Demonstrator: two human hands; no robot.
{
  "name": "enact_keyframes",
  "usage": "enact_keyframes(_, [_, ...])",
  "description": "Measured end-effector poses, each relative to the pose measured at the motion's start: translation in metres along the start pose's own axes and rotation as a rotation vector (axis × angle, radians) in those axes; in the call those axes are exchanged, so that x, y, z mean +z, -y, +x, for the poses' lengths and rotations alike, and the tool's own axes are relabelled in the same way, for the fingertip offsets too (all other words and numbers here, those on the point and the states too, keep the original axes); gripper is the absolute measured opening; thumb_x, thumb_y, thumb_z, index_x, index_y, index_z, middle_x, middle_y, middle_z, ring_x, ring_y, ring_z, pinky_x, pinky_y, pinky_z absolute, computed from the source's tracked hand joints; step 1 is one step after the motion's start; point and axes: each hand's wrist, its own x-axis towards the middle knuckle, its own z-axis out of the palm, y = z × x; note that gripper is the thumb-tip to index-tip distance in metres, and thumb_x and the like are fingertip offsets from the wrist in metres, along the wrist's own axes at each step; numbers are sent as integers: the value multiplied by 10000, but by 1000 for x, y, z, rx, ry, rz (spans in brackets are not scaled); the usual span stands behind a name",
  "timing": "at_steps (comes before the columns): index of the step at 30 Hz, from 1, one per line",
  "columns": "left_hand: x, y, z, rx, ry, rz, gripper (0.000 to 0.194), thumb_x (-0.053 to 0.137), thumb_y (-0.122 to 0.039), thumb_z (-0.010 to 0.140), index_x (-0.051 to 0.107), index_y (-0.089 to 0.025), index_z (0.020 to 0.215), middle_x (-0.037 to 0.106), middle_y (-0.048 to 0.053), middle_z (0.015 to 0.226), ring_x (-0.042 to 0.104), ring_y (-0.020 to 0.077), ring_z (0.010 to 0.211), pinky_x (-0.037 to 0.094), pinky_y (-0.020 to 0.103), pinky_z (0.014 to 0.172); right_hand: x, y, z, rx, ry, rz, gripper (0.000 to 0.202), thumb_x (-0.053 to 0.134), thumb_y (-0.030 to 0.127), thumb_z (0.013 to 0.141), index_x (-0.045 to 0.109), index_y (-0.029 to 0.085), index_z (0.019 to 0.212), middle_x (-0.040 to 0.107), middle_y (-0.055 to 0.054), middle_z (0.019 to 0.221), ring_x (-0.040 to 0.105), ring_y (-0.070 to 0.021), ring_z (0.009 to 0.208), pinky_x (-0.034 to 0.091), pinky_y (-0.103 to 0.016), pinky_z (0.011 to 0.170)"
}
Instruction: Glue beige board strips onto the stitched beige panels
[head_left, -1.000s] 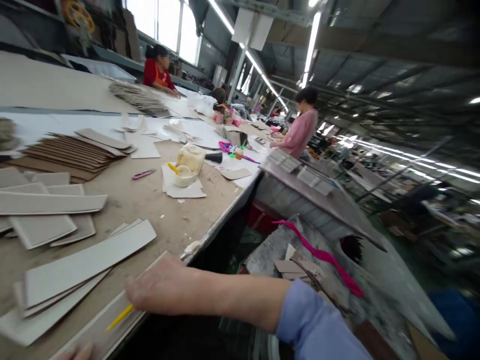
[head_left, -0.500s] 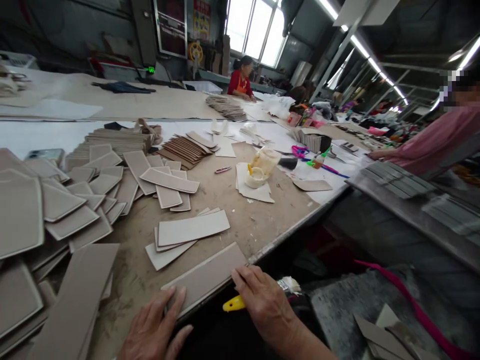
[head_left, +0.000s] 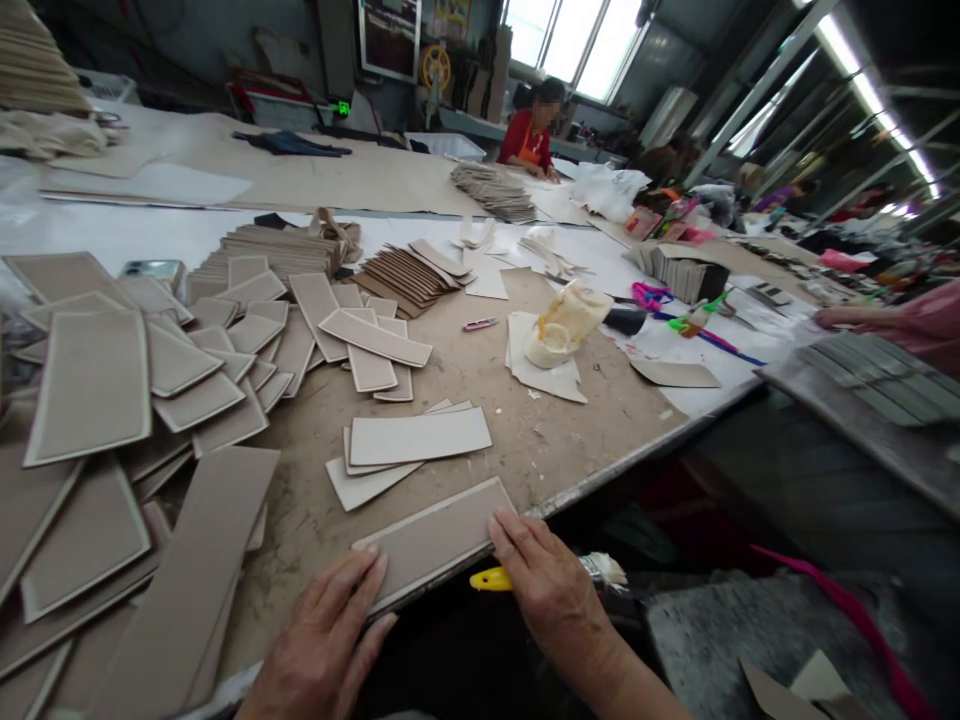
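Along the table [head_left: 592, 445], left hand [head_left: 319, 625] half-open, right hand [head_left: 551, 580] curled round a brush [head_left: 491, 579], a strip [head_left: 442, 535] beneath their fingertips.

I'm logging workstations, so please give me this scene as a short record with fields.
Left hand: touching the left end of a bordered strip
Right hand: at the strip's right end, also holding a yellow-handled brush
Strip position: flat along the table edge
Beyond it: overlapping pale pieces
Left side: heap of panels
Farther back: container on a white sheet
Background: person in red
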Motion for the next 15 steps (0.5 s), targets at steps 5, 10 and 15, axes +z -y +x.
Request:
enact_keyframes(5, [-22,-1,18,-164,10,-259,203,443,-213,910,629,-198,991,654,52,998,620,147,950,507,246,866,-3,2,2,-37,103,-62,347,415,57,848,609,89,1133,627,-155,1128,585,-251,982,499,-370,825])
enact_keyframes(10, [-33,-2,33,-470,-2,-336,215,442,-254,888,618,-190,992,617,74,1020,599,171,951,513,314,841,0,3,-1,-80,120,-142,342,445,66,836,605,76,1138,612,-158,1154,579,-275,982,484,-374,828])
enact_keyframes(15, [-34,2,45,-656,204,-447,342,460,-332,822,569,-130,1075,609,66,843,589,164,689,510,314,664,0,5,-1,-79,109,-156,337,457,64,832,605,82,1134,616,-156,1147,577,-273,978,483,-366,810])
